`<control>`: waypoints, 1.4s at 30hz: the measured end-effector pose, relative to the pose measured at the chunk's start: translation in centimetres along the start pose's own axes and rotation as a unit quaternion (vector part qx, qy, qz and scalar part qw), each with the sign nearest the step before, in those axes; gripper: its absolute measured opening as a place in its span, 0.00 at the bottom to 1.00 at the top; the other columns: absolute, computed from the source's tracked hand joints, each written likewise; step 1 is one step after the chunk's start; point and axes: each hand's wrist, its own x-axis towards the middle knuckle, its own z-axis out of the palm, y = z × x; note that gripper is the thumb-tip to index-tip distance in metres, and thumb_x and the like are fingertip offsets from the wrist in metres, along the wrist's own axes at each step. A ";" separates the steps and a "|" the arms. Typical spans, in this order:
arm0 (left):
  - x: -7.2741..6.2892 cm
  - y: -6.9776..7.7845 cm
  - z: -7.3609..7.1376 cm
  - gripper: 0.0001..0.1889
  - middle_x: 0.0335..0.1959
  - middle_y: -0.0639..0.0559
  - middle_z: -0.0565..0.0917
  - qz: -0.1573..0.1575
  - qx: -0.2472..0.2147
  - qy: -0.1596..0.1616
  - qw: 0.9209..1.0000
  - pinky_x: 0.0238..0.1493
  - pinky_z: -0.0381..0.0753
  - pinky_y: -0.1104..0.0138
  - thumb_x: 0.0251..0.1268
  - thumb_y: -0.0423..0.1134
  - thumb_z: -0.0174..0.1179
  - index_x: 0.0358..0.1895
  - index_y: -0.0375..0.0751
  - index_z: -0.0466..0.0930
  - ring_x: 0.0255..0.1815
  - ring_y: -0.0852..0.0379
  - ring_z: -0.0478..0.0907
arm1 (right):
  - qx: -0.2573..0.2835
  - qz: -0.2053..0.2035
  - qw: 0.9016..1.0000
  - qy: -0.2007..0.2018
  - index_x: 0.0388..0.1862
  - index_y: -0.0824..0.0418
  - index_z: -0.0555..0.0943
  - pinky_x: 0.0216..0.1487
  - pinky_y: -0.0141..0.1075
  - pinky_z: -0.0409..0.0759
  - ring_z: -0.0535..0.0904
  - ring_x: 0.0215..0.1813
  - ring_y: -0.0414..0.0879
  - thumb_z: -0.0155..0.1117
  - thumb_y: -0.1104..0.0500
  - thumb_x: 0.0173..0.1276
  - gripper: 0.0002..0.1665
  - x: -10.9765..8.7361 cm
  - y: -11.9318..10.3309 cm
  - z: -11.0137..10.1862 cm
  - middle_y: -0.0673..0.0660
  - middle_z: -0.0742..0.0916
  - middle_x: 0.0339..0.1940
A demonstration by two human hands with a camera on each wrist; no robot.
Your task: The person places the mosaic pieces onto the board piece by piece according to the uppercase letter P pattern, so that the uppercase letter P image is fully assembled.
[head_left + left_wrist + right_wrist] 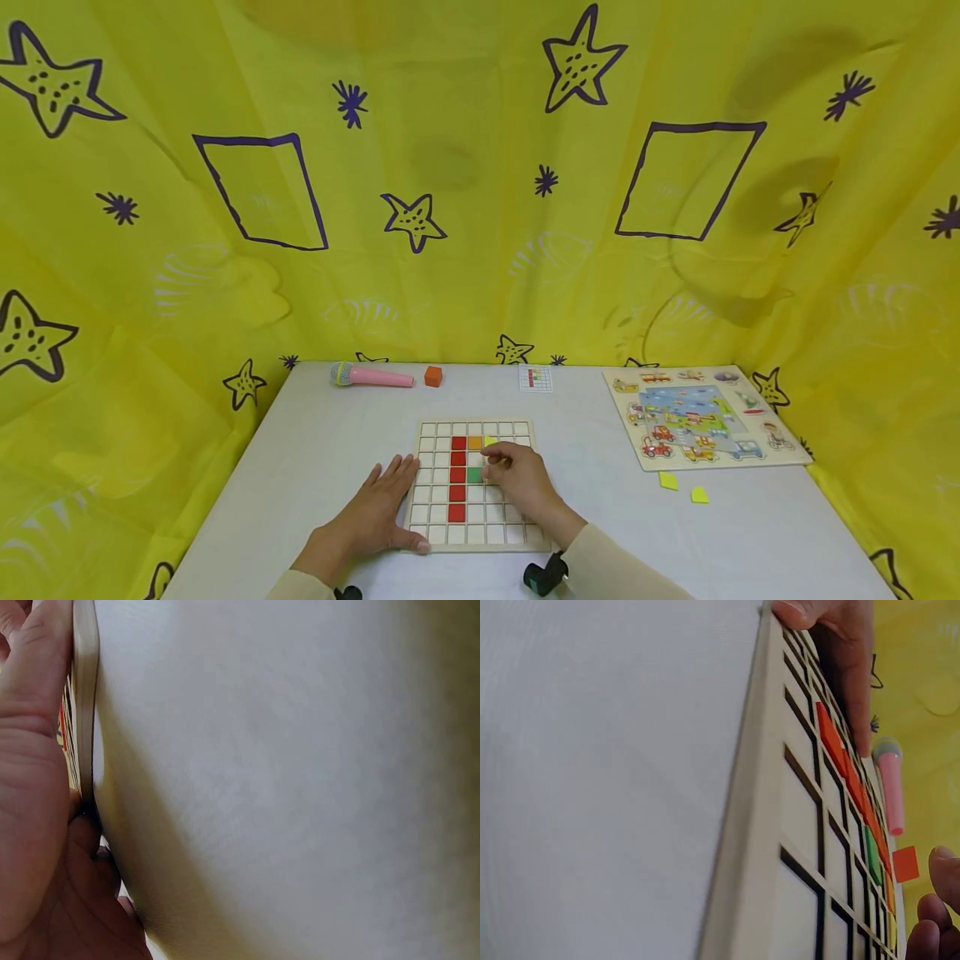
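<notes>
A wooden grid board [483,548] lies flat on the table, with a column of red tiles [457,475] in its cells. Right of the column sit an orange tile [475,443], a partly covered yellow tile [491,440] and a green tile [474,475]. My left hand [375,512] spreads along the board's left side, its thumb at the near edge. Over the board, my right hand [525,483] bends its fingers beside the yellow and green tiles. In the right wrist view, a gap shows between thumb and fingers [928,941], with nothing visible in it.
A pink toy microphone [382,378], an orange cube [433,377] and a small pattern card [536,378] lie along the back. At the right is a vehicle puzzle board [622,408]. Two loose yellow tiles [668,481] lie in front of it. Yellow cloth [480,283] encloses the table.
</notes>
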 end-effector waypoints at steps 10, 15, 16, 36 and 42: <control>-0.1 0.1 -0.1 0.71 0.86 0.36 0.57 -0.004 0.002 -0.001 1.000 0.85 0.44 0.36 0.42 0.71 0.78 0.84 0.33 0.54 0.88 0.35 0.47 | 0.030 0.024 0.999 0.029 0.56 0.61 0.88 0.34 0.28 0.75 0.75 0.42 0.46 0.73 0.65 0.69 0.16 0.3 -0.2 -2.8 0.60 0.89 0.48; -0.1 0.2 -0.2 0.70 0.85 0.35 0.57 -0.001 -0.002 -0.002 1.000 0.85 0.44 0.36 0.42 0.71 0.77 0.84 0.32 0.54 0.88 0.34 0.47 | 0.024 0.025 0.998 0.057 0.56 0.62 0.88 0.37 0.29 0.76 0.76 0.43 0.46 0.73 0.67 0.68 0.17 0.2 0.5 -4.7 0.61 0.90 0.49; -0.1 0.1 -0.2 0.70 0.85 0.35 0.56 0.000 -0.001 -0.002 1.000 0.85 0.44 0.35 0.42 0.71 0.77 0.84 0.31 0.54 0.88 0.34 0.47 | 0.020 0.026 0.997 0.064 0.56 0.62 0.88 0.38 0.29 0.76 0.76 0.43 0.46 0.74 0.67 0.68 0.18 0.2 0.8 -5.1 0.60 0.90 0.49; 0.0 0.2 -0.1 0.70 0.86 0.37 0.56 -0.010 0.004 -0.003 1.000 0.85 0.44 0.36 0.42 0.71 0.78 0.84 0.33 0.54 0.88 0.36 0.47 | -0.028 0.038 0.994 0.099 0.62 0.65 0.85 0.47 0.29 0.79 0.79 0.46 0.35 0.72 0.63 0.72 0.21 -2.5 4.5 -14.0 0.65 0.89 0.57; -0.1 0.3 -0.1 0.70 0.86 0.37 0.56 -0.007 0.005 -0.003 1.000 0.85 0.44 0.37 0.42 0.71 0.78 0.84 0.33 0.54 0.88 0.36 0.47 | -0.057 0.041 0.991 0.111 0.64 0.66 0.84 0.47 0.28 0.79 0.78 0.46 0.30 0.71 0.62 0.73 0.22 -3.9 5.4 -16.5 0.66 0.88 0.60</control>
